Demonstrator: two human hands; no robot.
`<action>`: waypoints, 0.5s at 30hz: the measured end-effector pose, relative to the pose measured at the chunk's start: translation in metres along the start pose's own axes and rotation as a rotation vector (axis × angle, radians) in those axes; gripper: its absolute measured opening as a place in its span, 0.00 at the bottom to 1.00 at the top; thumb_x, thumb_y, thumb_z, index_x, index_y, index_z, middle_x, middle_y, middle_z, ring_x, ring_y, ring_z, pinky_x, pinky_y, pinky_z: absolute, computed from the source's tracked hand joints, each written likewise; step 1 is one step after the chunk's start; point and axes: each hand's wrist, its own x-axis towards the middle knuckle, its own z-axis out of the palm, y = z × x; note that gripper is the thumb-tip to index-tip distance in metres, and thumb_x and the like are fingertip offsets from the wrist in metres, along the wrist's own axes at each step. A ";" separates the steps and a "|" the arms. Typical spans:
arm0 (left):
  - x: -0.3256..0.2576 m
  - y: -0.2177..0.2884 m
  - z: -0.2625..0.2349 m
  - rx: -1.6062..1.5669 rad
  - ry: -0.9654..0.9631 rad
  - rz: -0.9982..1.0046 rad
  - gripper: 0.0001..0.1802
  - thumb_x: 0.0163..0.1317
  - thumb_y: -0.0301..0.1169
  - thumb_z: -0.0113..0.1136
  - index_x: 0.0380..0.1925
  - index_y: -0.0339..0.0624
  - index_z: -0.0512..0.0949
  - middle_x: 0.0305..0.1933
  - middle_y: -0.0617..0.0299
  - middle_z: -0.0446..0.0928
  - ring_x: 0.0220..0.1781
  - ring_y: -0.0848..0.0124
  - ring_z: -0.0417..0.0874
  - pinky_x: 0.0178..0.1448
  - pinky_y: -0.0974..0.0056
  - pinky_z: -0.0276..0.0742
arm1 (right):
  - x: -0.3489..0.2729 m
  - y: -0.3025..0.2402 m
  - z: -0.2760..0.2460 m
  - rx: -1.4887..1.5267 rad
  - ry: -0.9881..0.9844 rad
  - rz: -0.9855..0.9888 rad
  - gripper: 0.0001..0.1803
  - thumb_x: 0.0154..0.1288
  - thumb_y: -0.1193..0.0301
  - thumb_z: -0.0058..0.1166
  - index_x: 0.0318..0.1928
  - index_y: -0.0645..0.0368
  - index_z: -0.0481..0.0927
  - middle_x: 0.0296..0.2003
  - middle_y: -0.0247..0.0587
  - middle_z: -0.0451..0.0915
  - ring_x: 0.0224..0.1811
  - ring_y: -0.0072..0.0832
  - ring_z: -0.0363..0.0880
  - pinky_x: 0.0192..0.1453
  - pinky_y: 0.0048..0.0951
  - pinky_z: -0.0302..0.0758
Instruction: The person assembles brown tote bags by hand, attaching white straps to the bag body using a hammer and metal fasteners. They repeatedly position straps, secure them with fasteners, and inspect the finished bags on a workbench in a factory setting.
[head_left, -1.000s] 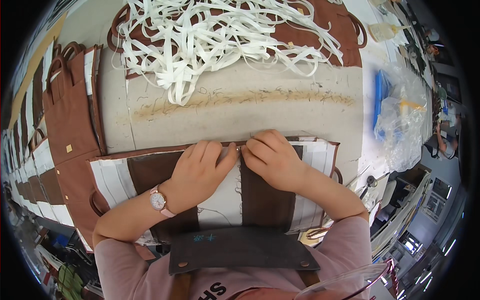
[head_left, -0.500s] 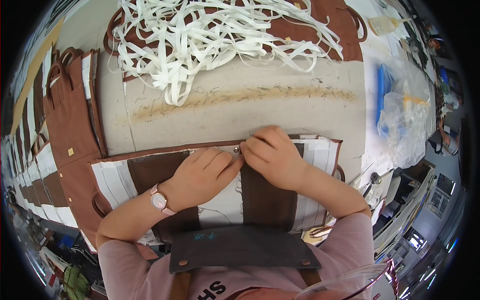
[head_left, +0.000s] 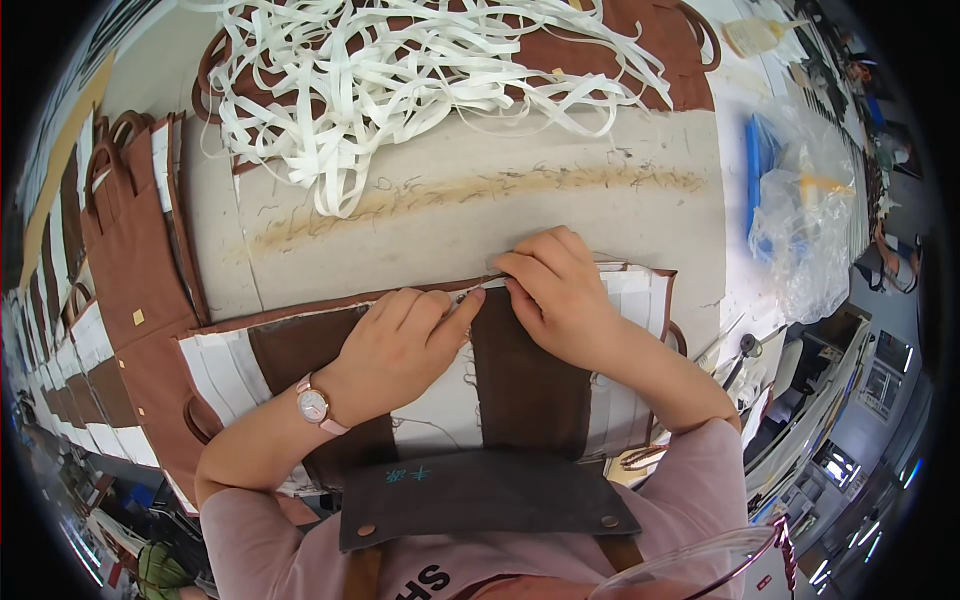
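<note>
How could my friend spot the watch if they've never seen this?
Find the beige table, then the brown-and-white striped piece at its near side. The left hand is on it, and around that wrist sits the round, pale-faced watch with a pink strap; the right wrist is bare.

Left forearm (head_left: 262, 443) and right forearm (head_left: 680, 385) were angled inward, elbows bent outward. Left hand (head_left: 395, 338) was turned palm down, knuckles bent, thumb pointed toward right hand (head_left: 560, 298). The latter was set slightly farther forward, fingers curled. Some fingertips were hidden; hands were held close together.
</note>
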 end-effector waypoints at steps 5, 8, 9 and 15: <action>0.000 0.000 0.000 -0.014 -0.009 -0.015 0.30 0.54 0.29 0.70 0.61 0.43 0.79 0.43 0.62 0.70 0.45 0.66 0.73 0.50 0.62 0.74 | 0.005 -0.005 0.003 0.029 -0.016 -0.035 0.21 0.48 0.82 0.61 0.47 0.62 0.79 0.42 0.43 0.74 0.48 0.44 0.71 0.55 0.43 0.70; 0.001 -0.001 0.000 -0.022 -0.014 0.000 0.31 0.55 0.29 0.69 0.61 0.40 0.77 0.44 0.60 0.71 0.44 0.64 0.74 0.49 0.61 0.75 | 0.006 -0.005 0.006 0.063 -0.036 -0.070 0.18 0.48 0.82 0.60 0.44 0.63 0.79 0.42 0.43 0.74 0.47 0.44 0.72 0.55 0.42 0.71; 0.001 0.000 -0.001 -0.039 -0.018 -0.012 0.31 0.55 0.29 0.69 0.62 0.39 0.76 0.44 0.60 0.72 0.44 0.64 0.74 0.49 0.61 0.75 | 0.006 -0.003 0.007 0.079 -0.043 -0.077 0.18 0.48 0.81 0.60 0.43 0.63 0.79 0.41 0.43 0.74 0.47 0.44 0.72 0.55 0.41 0.71; 0.002 0.002 -0.004 -0.107 0.002 -0.109 0.32 0.54 0.28 0.69 0.61 0.35 0.74 0.43 0.57 0.73 0.42 0.61 0.75 0.48 0.60 0.75 | 0.007 0.004 0.001 -0.028 -0.124 -0.318 0.15 0.48 0.77 0.60 0.40 0.64 0.81 0.41 0.42 0.76 0.48 0.41 0.74 0.52 0.40 0.74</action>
